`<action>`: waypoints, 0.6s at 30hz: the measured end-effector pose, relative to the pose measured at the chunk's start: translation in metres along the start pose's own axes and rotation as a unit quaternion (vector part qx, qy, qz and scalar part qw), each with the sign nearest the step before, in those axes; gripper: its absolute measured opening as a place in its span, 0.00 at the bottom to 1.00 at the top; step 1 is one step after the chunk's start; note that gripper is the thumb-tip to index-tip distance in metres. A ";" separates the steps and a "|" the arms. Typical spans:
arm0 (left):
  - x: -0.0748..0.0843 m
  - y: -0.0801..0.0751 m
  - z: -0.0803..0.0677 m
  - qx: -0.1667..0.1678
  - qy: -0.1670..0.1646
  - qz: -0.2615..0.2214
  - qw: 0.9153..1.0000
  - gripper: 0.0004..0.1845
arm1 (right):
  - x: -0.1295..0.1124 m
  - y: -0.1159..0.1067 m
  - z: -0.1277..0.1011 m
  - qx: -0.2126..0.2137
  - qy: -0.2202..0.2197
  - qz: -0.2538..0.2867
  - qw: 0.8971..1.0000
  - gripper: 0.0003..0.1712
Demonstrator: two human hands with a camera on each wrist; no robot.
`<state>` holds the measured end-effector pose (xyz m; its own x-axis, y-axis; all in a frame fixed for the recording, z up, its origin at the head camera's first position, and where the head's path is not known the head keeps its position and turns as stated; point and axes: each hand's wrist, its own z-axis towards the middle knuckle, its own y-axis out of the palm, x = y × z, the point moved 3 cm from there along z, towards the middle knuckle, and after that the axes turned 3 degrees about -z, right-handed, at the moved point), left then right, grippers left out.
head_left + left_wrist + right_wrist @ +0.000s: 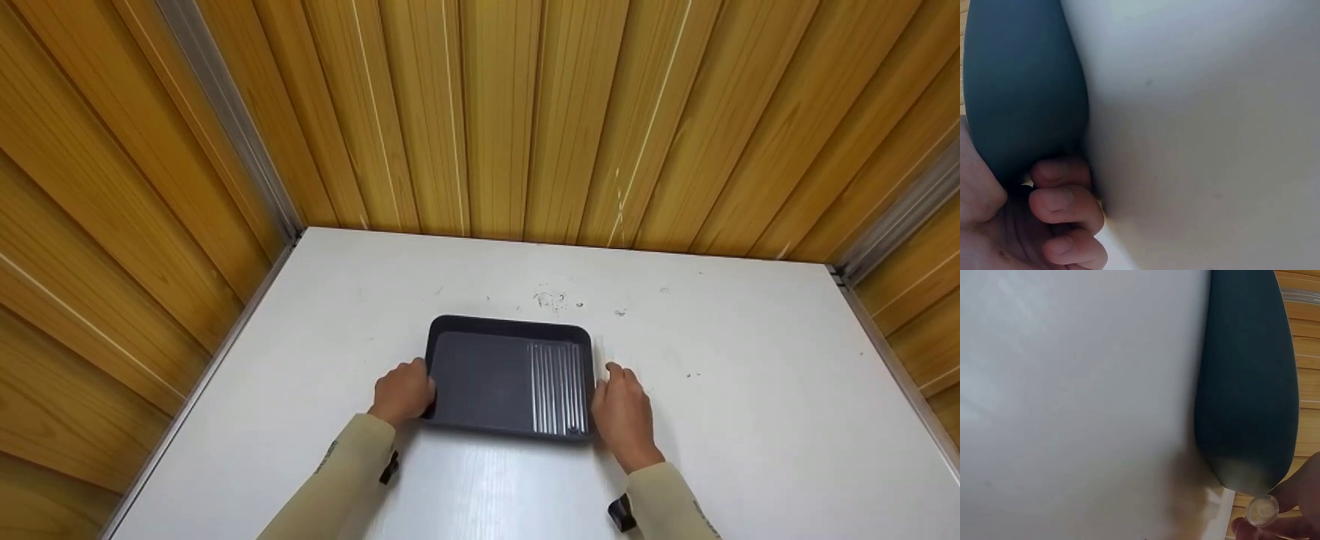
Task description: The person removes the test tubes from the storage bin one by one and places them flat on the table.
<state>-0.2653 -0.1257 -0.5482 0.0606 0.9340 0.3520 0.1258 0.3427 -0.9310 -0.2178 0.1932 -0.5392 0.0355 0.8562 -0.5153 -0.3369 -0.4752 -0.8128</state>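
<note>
A dark grey rectangular tray (480,379) sits on the white table. Along the right part of its inside lie several clear, shiny tubes (557,390), side by side. My left hand (403,391) grips the tray's left side, and in the left wrist view its curled fingers (1067,205) come up under the tray's rounded corner (1024,84). Beside the tray's right edge, my right hand (625,412) holds a clear tube (601,356) that sticks out past the fingers. The right wrist view shows the tube's round end next to the tray wall (1247,382).
The white table (750,360) has small dark marks towards its back. Wood-patterned panels (495,120) stand behind it and at both sides, with a grey metal post (232,105) at the left corner.
</note>
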 end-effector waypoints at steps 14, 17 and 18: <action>0.000 0.000 0.001 -0.002 -0.002 0.000 1.000 0.11 | 0.005 0.003 -0.002 -0.007 -0.002 0.001 1.000 0.17; 0.001 0.000 0.002 -0.003 -0.005 0.001 1.000 0.11 | 0.006 0.004 -0.002 -0.004 -0.009 0.002 1.000 0.17; 0.001 0.000 0.002 -0.004 -0.006 0.001 1.000 0.11 | 0.006 0.004 -0.002 -0.004 -0.009 0.001 1.000 0.17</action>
<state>-0.2670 -0.1247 -0.5478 0.0497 0.9357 0.3494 0.1332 0.3405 -0.9308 -0.2169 0.1964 -0.5463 0.0180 0.8584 -0.5126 -0.3304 -0.4788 -0.8134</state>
